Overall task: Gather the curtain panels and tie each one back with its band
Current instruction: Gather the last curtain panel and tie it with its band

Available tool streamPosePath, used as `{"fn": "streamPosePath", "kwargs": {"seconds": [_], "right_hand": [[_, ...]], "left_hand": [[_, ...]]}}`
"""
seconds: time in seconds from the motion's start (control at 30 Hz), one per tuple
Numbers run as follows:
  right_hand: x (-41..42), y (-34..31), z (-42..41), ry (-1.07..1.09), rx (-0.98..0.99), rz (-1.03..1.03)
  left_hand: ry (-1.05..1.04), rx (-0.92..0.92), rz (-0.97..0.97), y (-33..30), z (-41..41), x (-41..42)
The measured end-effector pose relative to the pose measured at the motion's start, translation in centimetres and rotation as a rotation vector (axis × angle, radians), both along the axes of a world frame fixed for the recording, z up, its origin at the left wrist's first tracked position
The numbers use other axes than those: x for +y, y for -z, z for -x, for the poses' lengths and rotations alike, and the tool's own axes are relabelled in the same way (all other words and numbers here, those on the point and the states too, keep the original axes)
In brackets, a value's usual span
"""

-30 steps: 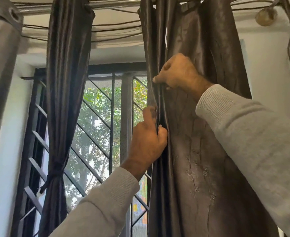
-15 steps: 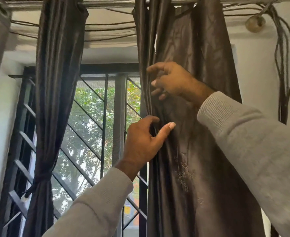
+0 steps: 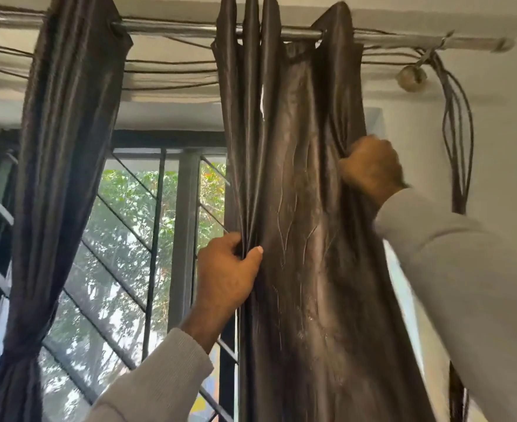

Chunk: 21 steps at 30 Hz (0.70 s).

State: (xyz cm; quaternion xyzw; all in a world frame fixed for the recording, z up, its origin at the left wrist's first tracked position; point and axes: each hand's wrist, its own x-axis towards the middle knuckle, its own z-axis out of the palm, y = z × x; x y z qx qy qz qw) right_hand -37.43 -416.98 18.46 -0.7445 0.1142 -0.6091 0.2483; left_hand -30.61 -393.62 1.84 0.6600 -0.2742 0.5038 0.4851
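A dark brown satin curtain panel (image 3: 299, 226) hangs from the metal rod (image 3: 175, 27) right of centre, partly spread. My left hand (image 3: 226, 275) pinches the gathered pleats at its left edge. Higher up, my right hand (image 3: 370, 169) is closed on the panel's right edge. A second dark panel (image 3: 65, 166) hangs at the left, bunched together and cinched low down by its band (image 3: 16, 357), whose tail droops to the left.
Behind the curtains is a window with a dark frame and a diagonal metal grille (image 3: 123, 245), green trees outside. Loose dark cords (image 3: 458, 141) dangle from a round wall bracket (image 3: 411, 78) at the right. White wall lies further right.
My right hand has left the pleats near the left edge and moved right, closing on the panel's right edge. My left hand stays on the left pleats. The view has tilted upward.
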Motion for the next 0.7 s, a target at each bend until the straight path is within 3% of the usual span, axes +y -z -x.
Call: {"fn": "streamPosePath", "kwargs": {"seconds": [0.1,0.33,0.5,0.7], "right_hand": [[4.7,-0.2,-0.6,-0.028,-0.064,0.152],[13.3,-3.1,-1.8,-0.426,-0.02,0.398],[11.5,-1.9,-1.5,-0.394,0.144,0.38],[11.2,-1.2,-2.0,-0.4,0.134,0.305]], "left_hand": [[-0.014,-0.007,-0.051,0.0,-0.6,0.3],[0.031,0.039,-0.12,-1.2,0.6,1.6],[-0.046,0.054,-0.195,-1.1,1.2,3.3],[-0.018,0.055,-0.202,-0.8,1.2,3.1]]}}
